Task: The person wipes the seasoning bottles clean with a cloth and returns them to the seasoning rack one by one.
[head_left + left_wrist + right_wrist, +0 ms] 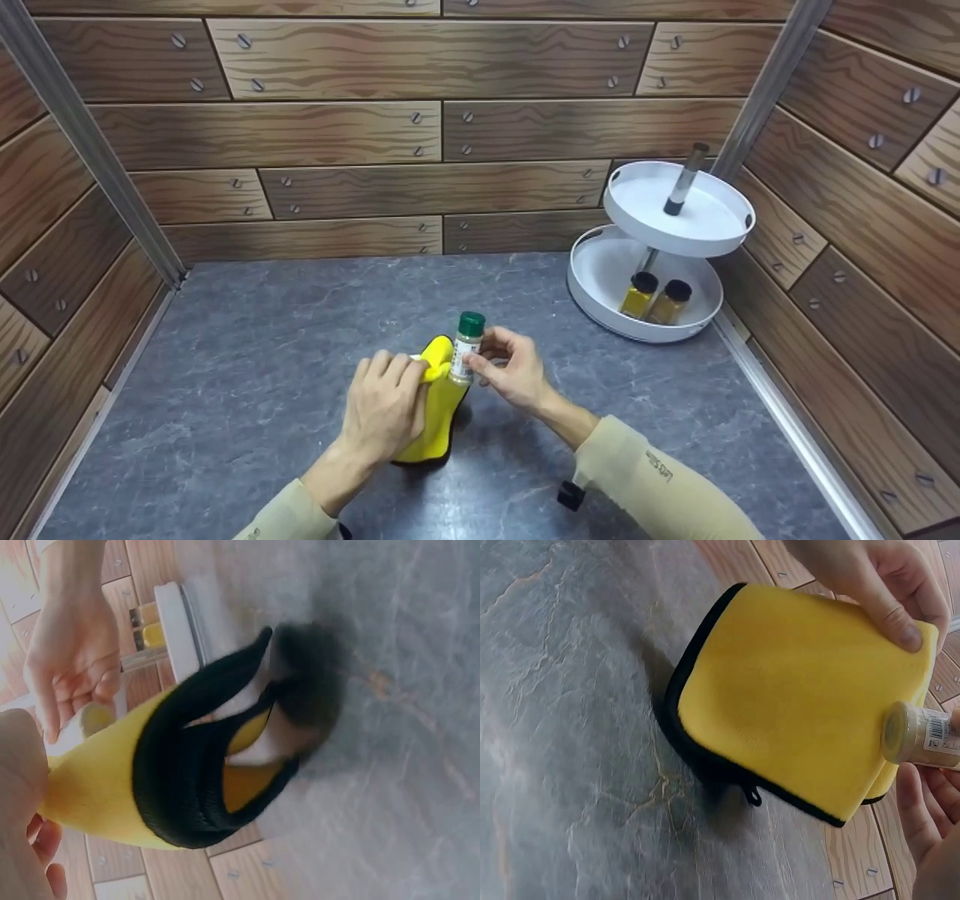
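Observation:
My left hand (386, 401) pinches a yellow cloth (435, 427) with black edging near its top. The cloth hangs folded, its lower edge close to the grey surface, and a small black loop shows on its edging in the right wrist view. My right hand (516, 367) holds a spice jar (466, 349) upright between thumb and fingers. The jar has a green lid, a white printed label and pale contents. Its side is right beside the cloth, and in the right wrist view its base (898, 733) overlaps the yellow fabric; whether they touch I cannot tell.
At the back right stands a white two-tier round tray (589, 289) with a central post. Two black-capped jars, one yellow (636, 298) and one brownish (666, 306), stand in its lower tier. Wood-patterned walls (442, 64) enclose the grey marbled table (262, 360) on three sides.

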{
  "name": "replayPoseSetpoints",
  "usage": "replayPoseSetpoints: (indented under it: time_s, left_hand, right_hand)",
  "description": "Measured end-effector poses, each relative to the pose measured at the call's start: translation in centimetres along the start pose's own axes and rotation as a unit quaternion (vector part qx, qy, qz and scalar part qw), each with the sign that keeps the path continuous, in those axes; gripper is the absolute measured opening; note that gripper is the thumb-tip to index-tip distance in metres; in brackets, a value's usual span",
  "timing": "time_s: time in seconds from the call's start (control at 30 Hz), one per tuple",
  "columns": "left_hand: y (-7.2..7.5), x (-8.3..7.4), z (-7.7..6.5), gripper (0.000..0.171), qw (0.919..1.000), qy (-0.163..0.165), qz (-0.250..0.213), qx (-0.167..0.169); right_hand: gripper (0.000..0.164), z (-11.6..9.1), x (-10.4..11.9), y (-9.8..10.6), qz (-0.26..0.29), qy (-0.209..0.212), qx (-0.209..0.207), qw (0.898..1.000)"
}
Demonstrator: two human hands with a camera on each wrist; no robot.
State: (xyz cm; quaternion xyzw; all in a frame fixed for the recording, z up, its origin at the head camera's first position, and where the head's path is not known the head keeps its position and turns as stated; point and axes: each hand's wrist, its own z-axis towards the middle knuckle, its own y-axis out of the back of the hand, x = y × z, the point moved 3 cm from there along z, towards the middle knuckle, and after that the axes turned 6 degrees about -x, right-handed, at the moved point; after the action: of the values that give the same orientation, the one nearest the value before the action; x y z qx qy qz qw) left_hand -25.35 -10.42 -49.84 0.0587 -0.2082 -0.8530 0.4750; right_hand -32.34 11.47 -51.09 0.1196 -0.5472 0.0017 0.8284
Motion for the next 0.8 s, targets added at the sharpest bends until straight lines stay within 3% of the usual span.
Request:
replayPoseSetpoints:
  time_s: [0.4,0.8]
  left_hand:
    - [1.1,2.4,1.0,0.012,0.9991,0.038,0.017,-0.010]
    - [1.4,2.7,1.0,0.013,0.9987,0.045,0.016,-0.017]
  right_hand:
    - [0.031,-1.0,-2.3,1.9,-0.066,-0.014,-0.024,0.997]
    - [0.031,-2.5,-5.4,2.0,-0.156,-0.031,-0.028,0.987]
